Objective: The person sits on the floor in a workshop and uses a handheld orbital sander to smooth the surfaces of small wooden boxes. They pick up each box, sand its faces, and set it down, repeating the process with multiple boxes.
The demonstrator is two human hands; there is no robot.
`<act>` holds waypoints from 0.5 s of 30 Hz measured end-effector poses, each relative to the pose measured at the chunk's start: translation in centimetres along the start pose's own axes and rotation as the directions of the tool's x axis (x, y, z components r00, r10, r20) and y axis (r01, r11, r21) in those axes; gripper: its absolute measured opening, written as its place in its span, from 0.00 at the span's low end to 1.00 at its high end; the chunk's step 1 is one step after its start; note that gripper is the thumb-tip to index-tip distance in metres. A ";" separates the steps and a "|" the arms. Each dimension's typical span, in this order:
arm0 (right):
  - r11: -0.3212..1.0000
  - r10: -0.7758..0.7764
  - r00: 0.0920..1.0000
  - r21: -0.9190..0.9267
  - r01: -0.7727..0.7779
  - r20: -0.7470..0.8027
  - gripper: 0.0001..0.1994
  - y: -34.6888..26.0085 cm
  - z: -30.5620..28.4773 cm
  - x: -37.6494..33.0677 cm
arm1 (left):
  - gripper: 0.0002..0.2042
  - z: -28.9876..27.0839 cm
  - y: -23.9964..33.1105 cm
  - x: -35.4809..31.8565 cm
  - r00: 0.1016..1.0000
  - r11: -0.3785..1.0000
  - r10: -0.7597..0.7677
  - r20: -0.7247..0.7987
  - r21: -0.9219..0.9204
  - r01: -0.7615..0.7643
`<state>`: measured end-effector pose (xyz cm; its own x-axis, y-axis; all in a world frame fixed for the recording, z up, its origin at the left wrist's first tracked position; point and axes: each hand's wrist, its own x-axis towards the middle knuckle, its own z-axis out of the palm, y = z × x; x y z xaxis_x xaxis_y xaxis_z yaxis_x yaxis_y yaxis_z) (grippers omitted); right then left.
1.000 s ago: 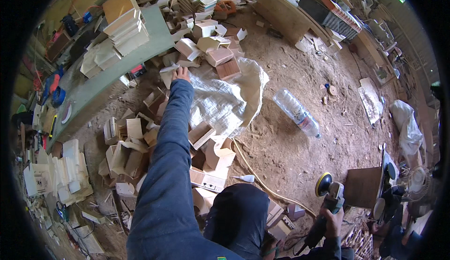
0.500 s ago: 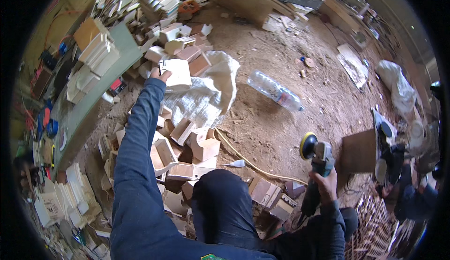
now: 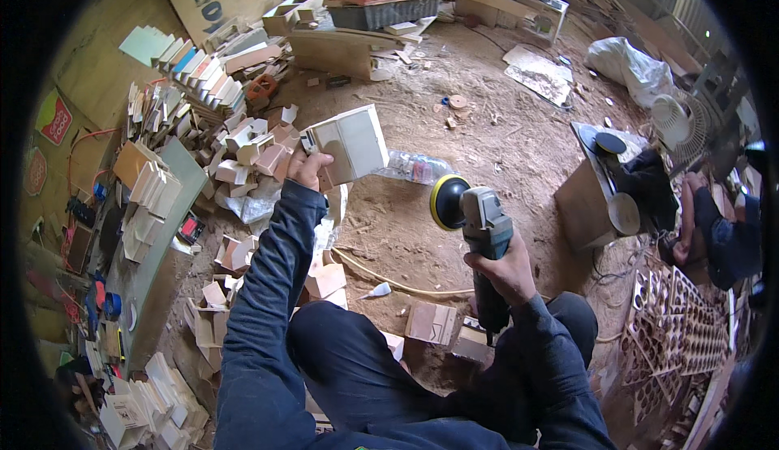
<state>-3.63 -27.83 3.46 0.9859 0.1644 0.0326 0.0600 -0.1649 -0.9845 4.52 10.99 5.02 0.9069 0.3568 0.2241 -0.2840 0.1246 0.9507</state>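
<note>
My left hand (image 3: 308,166) is closed on the near left side of a small pale wooden box (image 3: 354,143), thumb on its face, lifted in front of me. In my right hand (image 3: 507,271) is an angle grinder (image 3: 487,227) held upright by its body. Its round black pad (image 3: 448,202) with a yellow rim faces left toward the box, with a gap between them. I cannot tell whether the pad is spinning. A clear plastic bottle (image 3: 418,167) lies on the ground behind the box, partly covered by it.
More wooden boxes (image 3: 430,322) lie around my knees and in a heap (image 3: 260,146) at the left. A yellow cord (image 3: 389,275) crosses the dirt floor. On the right stand a wooden stand (image 3: 580,198) and a white fan (image 3: 682,121); another person (image 3: 718,231) sits there.
My left hand has brought the box from the heap toward the middle, raised and tilted. My right hand has moved the grinder left, nearer the box. The view has shifted to the right.
</note>
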 end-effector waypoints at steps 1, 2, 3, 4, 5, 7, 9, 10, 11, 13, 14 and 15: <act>0.999 0.031 0.999 -0.010 -0.032 -0.027 0.26 0.0 -0.4 -0.3 | 0.15 0.7 -0.4 -0.2 1.000 0.998 -0.026 0.011 -0.053 0.026; 0.999 0.033 0.999 -0.005 -0.034 -0.041 0.25 0.0 -0.8 -0.4 | 0.15 0.9 -1.0 -0.3 0.998 0.989 0.007 0.064 -0.148 0.002; 0.999 0.032 0.999 -0.001 -0.032 -0.043 0.25 0.1 -0.9 -0.4 | 0.15 1.0 -1.9 -0.3 0.995 0.995 -0.091 0.036 0.047 0.090; 0.996 0.031 0.997 -0.082 -0.037 -0.070 0.24 0.2 -1.2 -0.4 | 0.16 1.0 -2.9 -0.1 0.991 0.971 -0.133 0.033 0.203 0.123; 0.993 0.024 0.997 -0.110 -0.031 -0.071 0.23 0.3 -1.8 -0.5 | 0.16 -0.2 -3.4 0.0 0.976 0.899 -0.217 -0.031 0.385 0.211; 1.000 0.013 0.999 0.013 -0.012 -0.029 0.21 0.6 -2.5 -0.6 | 0.17 -1.4 -5.8 -0.7 0.873 0.505 -0.439 -0.212 0.746 0.435; 0.991 0.116 0.992 -0.060 -0.119 -0.052 0.20 1.0 -3.2 -0.5 | 0.17 -3.5 -7.4 -1.4 0.790 0.254 -0.548 -0.273 0.846 0.469; 0.996 0.084 0.996 -0.035 -0.086 -0.035 0.23 1.1 -3.6 -0.6 | 0.17 -4.5 -7.8 -1.1 0.791 0.214 -0.558 -0.252 0.877 0.430; 0.996 0.073 0.995 -0.043 -0.076 -0.063 0.23 1.4 -3.7 -0.6 | 0.16 -5.7 -7.7 -0.1 0.806 0.186 -0.552 -0.213 0.911 0.368; 0.996 0.085 0.995 -0.028 -0.086 -0.049 0.22 1.5 -4.3 -0.9 | 0.16 -8.7 -6.3 4.0 0.846 -0.068 -0.526 0.089 0.987 -0.146; 0.997 0.076 0.995 -0.025 -0.077 -0.059 0.21 1.6 -4.4 -0.9 | 0.16 -10.5 -5.1 6.6 0.836 -0.300 -0.515 0.191 0.873 -0.384; 0.995 0.095 0.993 -0.018 -0.096 -0.066 0.21 1.6 -4.5 -1.0 | 0.16 -12.3 -3.8 9.4 0.812 -0.492 -0.515 0.274 0.682 -0.542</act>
<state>-3.80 -32.64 2.59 0.9952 0.0839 -0.0495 -0.0321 -0.1970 -0.9799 10.32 25.26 0.94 0.9682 -0.0283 -0.2484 -0.1394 -0.8858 -0.4427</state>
